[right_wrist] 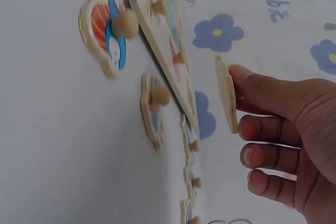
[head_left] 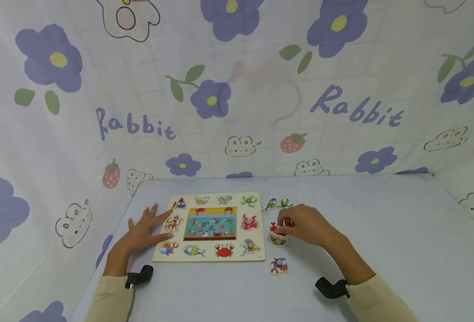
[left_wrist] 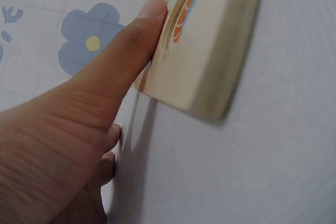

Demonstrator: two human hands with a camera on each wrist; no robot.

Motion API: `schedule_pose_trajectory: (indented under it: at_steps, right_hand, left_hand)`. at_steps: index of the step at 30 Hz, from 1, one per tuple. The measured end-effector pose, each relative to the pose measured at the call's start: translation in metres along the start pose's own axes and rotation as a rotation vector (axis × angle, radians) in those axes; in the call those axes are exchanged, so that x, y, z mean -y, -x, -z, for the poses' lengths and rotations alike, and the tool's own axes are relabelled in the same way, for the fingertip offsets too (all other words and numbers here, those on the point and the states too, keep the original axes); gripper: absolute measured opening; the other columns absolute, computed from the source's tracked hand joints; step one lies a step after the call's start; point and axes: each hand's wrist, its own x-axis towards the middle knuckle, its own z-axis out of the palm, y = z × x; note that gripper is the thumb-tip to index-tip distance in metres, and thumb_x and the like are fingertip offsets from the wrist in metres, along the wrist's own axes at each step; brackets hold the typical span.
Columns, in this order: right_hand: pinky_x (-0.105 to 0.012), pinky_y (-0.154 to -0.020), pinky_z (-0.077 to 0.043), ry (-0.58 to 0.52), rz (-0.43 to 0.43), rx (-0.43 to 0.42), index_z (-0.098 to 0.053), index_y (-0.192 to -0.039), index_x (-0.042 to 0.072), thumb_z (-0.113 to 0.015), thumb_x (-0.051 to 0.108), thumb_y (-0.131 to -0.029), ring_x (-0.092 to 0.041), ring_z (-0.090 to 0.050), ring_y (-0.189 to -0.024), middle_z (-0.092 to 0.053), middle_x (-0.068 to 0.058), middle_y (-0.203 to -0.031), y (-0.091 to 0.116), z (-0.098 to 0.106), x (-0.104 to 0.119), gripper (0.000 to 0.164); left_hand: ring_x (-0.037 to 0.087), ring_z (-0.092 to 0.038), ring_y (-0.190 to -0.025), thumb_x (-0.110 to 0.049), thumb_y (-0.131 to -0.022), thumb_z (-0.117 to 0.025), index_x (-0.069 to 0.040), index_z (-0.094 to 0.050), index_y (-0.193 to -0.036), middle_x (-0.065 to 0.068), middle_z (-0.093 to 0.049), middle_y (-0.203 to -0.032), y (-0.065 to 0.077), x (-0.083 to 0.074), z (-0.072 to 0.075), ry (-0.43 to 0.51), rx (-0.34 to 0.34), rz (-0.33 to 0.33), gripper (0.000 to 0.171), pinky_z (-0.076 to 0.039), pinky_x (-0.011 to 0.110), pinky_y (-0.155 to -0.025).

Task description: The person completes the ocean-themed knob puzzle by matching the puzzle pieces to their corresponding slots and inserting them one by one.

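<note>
My right hand (head_left: pixel 305 226) pinches a red crab puzzle piece (head_left: pixel 273 228) between thumb and index finger. The right wrist view shows this thin wooden piece (right_wrist: pixel 227 95) raised off the table, with the other fingers loosely bent. Below it lies a fish piece (head_left: pixel 278 242), partly covered in the head view. My left hand (head_left: pixel 142 232) is spread at the left side of a wooden puzzle board (head_left: pixel 259 233), its index fingertip and thumb on the board. The left wrist view shows that thumb (left_wrist: pixel 131 40) straight along the board's edge.
A blue-and-orange lobster piece (head_left: pixel 279 265) lies nearest the front. Behind the right hand are a fish piece (head_left: pixel 271 205) and a green turtle piece (head_left: pixel 285 203), with small wooden knobs. A white patterned curtain (head_left: pixel 261 107) hangs behind the table (head_left: pixel 398 232).
</note>
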Motion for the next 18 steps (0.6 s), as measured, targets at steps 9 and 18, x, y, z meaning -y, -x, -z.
schedule_pose_trajectory:
  at_steps: [9, 18]
  right_hand:
    - [-0.026, -0.052, -0.04, 0.018, 0.048, -0.045, -0.069, -0.084, 0.027, -0.08, 0.038, -0.088, -0.006, -0.048, -0.058, -0.053, 0.016, -0.063, -0.002, -0.007, 0.027, 0.016]
    - [-0.023, -0.053, -0.039, 0.057, 0.107, -0.042, -0.068, -0.083, 0.026, -0.08, 0.042, -0.087, -0.005, -0.047, -0.06, -0.052, 0.016, -0.063, -0.009, -0.019, 0.059, 0.02]
  left_hand:
    - [0.053, 0.0, -0.151, -0.062, -0.084, -0.074, -0.026, -0.04, -0.157, 0.027, -0.01, -0.166, -0.001, -0.004, 0.005, 0.0, 0.006, -0.001, 0.088, 0.01, 0.083, -0.104]
    - [0.053, 0.001, -0.151, -0.062, -0.084, -0.073, -0.026, -0.04, -0.157, 0.027, -0.009, -0.166, 0.0, -0.002, 0.004, 0.007, 0.018, 0.007, 0.088, 0.011, 0.083, -0.104]
